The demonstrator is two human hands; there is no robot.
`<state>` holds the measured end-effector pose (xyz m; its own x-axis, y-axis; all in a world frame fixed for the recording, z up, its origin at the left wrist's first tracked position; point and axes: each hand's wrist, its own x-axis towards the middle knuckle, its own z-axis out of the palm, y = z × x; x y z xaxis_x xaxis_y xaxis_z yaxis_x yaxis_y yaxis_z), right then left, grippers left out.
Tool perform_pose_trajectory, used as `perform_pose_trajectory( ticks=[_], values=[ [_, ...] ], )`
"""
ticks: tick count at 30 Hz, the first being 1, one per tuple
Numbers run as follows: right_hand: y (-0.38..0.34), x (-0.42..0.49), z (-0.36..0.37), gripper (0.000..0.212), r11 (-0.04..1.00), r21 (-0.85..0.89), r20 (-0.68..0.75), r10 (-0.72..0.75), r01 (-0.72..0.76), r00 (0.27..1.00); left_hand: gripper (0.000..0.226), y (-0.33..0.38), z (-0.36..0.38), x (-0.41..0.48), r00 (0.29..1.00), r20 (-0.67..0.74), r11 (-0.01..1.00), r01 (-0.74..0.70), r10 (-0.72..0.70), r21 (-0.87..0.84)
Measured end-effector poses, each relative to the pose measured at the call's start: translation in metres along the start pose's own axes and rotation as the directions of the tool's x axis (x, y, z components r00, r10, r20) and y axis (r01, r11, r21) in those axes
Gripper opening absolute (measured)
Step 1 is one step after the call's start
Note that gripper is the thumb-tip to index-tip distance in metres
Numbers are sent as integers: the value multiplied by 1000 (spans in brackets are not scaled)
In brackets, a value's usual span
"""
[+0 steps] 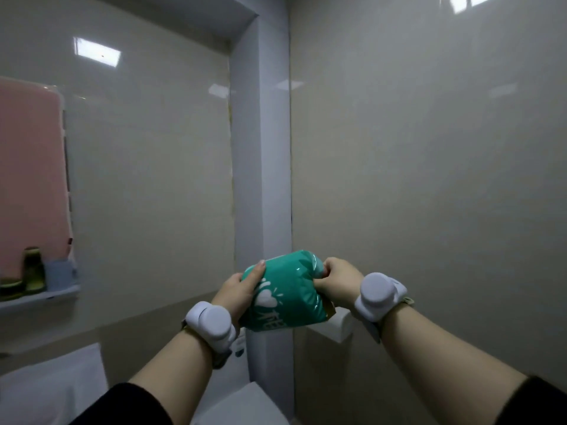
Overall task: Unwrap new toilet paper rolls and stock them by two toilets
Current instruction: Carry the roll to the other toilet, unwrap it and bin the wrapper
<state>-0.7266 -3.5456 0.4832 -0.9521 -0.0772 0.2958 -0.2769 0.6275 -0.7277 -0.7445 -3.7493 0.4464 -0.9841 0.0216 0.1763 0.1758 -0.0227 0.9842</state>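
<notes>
A toilet paper roll in a green plastic wrapper [283, 294] with white print is held up in front of a tiled wall corner. My left hand [241, 291] grips its left side, thumb on top. At the wrapper's right end, my right hand [336, 279] pinches the twisted plastic. Both wrists carry white round devices. A white wall-mounted paper holder [339, 328] sits just below and behind the roll, partly hidden by it.
A pink towel [30, 179] hangs at the far left above a white shelf [40, 297] with a green bottle and a pale cup. White ceramic surfaces, probably a toilet tank [248, 403], lie below my arms. Glossy beige tiled walls surround.
</notes>
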Motion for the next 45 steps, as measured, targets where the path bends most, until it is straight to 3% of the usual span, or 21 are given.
perform_pose_trajectory(
  ticks=[3,5,11,15,19,22,25,27,29,31,34,39,43,45],
  values=[
    [17,37,13,10,999,-23,-52,27,-28,998,98,-17,0,53,999,39,999,35,-34,-27],
    [25,74,32,8,996,-56,-104,58,-64,993,106,-31,-9,101,994,62,994,95,-91,-51],
    [34,144,50,7,963,-229,-154,109,-142,982,98,-46,-15,194,992,75,990,109,-103,-90],
    [42,180,39,22,906,-393,-178,89,-154,980,95,-50,-4,246,989,109,988,108,-97,-108],
    [63,207,18,23,886,-428,-222,85,-176,971,93,-55,16,282,988,122,988,110,-96,-107],
    [85,218,-1,26,934,-305,-300,93,-188,949,98,-59,32,300,991,73,987,119,-112,-110],
    [116,236,-18,25,994,-23,-320,94,-107,943,95,-66,57,322,992,-1,987,125,-126,-100],
    [128,247,-26,20,956,294,-296,97,-6,950,88,-67,73,334,991,-25,987,128,-131,-101],
    [147,263,-39,11,845,531,-233,78,59,969,86,-64,94,354,992,-53,987,112,-119,-114],
    [161,275,-46,18,857,514,-145,49,34,988,90,-63,104,368,990,-63,986,115,-123,-122],
    [180,290,-49,19,945,324,-83,-22,48,996,96,-71,123,381,990,-80,986,109,-119,-129],
    [192,303,-43,11,877,468,-179,-25,107,984,96,-85,127,397,984,-50,965,154,-168,-215],
    [199,316,-36,26,791,604,-200,34,96,979,100,-98,114,422,973,-2,943,222,-229,-248],
    [198,321,-30,30,748,659,-215,87,79,973,88,-105,107,430,968,38,933,248,-246,-262]
  ],
)
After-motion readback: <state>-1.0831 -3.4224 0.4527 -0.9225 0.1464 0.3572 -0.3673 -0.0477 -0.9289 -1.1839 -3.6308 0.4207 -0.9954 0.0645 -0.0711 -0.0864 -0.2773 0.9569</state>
